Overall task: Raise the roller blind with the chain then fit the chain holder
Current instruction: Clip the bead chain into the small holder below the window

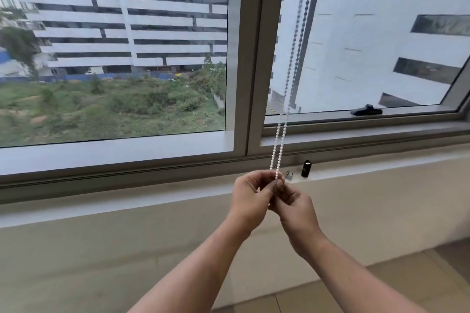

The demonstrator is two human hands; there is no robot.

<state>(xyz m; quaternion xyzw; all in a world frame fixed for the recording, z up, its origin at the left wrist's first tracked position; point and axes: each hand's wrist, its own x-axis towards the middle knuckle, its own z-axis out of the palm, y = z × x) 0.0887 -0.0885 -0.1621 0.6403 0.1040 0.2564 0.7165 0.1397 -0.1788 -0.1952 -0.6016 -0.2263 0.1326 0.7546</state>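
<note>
Both grips pinched the bead chain (279, 145).
Left hand (250, 194) and right hand (295, 207) touched above the sill (152, 193).

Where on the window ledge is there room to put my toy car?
The ledge is bare all along the left, from the edge of the picture up to the hands. It is also bare right of the small black bottle. It is crowded where both hands pinch the bead chain, beside the small silver piece.

Bottom loop of bead chain (279, 145) hidden inside left hand (250, 194) and right hand (295, 207); top cut off at upper edge. Small silvery object (289, 175) on far sill too small to identify.
</note>
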